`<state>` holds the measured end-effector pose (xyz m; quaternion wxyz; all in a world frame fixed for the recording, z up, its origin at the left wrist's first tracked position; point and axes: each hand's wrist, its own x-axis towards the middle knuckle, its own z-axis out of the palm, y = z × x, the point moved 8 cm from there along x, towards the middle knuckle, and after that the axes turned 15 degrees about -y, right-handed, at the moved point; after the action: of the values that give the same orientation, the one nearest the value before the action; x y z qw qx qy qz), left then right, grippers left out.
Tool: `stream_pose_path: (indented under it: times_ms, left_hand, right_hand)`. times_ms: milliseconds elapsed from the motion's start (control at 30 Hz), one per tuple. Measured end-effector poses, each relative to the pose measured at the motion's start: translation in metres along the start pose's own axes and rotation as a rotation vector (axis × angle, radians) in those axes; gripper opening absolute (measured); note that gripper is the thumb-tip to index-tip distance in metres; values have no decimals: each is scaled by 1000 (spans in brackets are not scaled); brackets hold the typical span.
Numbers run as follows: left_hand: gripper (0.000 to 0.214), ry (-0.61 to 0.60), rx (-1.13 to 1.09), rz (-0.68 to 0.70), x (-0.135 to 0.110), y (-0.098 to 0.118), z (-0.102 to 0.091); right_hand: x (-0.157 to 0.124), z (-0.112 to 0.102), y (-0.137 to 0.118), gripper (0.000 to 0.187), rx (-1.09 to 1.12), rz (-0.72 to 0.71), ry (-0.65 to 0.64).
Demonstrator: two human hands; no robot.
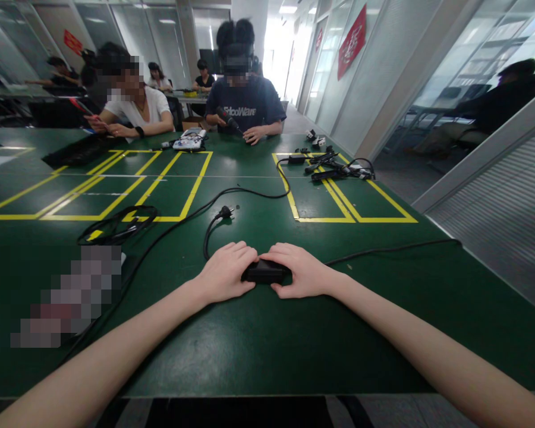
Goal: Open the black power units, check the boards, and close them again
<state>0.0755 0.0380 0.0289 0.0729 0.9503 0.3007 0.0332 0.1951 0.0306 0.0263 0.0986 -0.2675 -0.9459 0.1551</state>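
A small black box [266, 272] with rounded edges and a smooth, plastic-looking shell was held low over or on a green tabletop [249, 356]; whether it touched the surface could not be told. The glossy surface was marked out with flat yellow tape [197, 185] in long rectangles. A rubbery-looking black cord ended in a plug [225, 212] with metal pins, curving out from behind the left hand [232, 270]. A thin dark cord [396, 248] was stretched from beside the right hand [296, 270] toward the table's right edge, while a cable coil [116, 227] was left in loose loops at the left. Dark adapters and wires [325, 172] were heaped on the far right tape.

The box was gripped at both ends, its left end by the left hand and its right end by the right, with fingers curled over the top and thumbs set at the near side. Its middle was left uncovered between them.

Pale lettering ending in "Ware" could be read on a dark shirt [245, 104] across the table. The characters on a red sign [352, 41] were too blurred to be read.
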Motion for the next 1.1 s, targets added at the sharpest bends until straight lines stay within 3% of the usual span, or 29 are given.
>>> stream_pose_path:
  times_ms: [233, 533, 767, 900, 1100]
  left_hand:
    - [12, 9, 83, 17, 0, 1, -1]
    - [8, 36, 79, 53, -2, 1, -1]
    - [33, 47, 119, 178, -4, 3, -3]
    - [32, 15, 97, 142, -3, 0, -1]
    - [41, 54, 87, 97, -3, -2, -6]
  right_hand:
    - [4, 9, 8, 42, -55, 94, -99]
    - [3, 6, 5, 30, -44, 100, -150]
    - [3, 5, 7, 30, -44, 112, -115]
    - [1, 2, 4, 39, -100, 91, -46]
    - [-1, -1, 1, 31, -223, 52, -7]
